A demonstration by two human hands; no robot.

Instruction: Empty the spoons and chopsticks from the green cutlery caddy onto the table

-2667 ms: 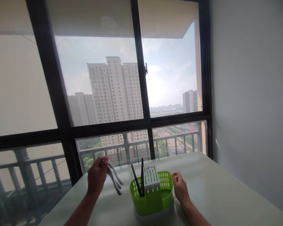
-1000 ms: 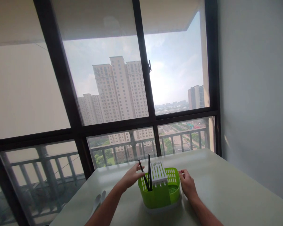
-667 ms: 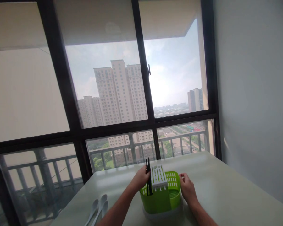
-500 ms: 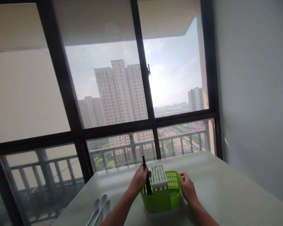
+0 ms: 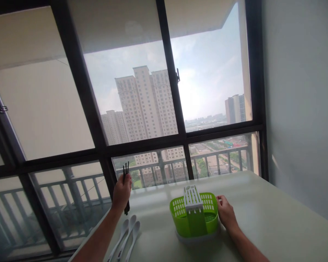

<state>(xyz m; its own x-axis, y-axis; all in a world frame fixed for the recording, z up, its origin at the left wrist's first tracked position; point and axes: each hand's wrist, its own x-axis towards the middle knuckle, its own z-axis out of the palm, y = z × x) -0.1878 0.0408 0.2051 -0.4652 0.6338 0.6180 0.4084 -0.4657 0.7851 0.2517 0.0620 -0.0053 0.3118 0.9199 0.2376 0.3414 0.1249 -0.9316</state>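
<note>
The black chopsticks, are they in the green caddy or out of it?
Out. The left hand holds the black chopsticks upright, left of the green caddy, above the white spoons.

Caddy (image 5: 194, 218) on table (image 5: 262, 225), near centre; spoons (image 5: 125, 236) lie left of it; my chopsticks (image 5: 125, 171) above spoons.

Black chopsticks (image 5: 126, 187) upright, raised left of green caddy (image 5: 194, 217).

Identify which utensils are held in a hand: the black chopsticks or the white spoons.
The black chopsticks, gripped upright in the left hand; the white spoons lie flat on the table.
</note>
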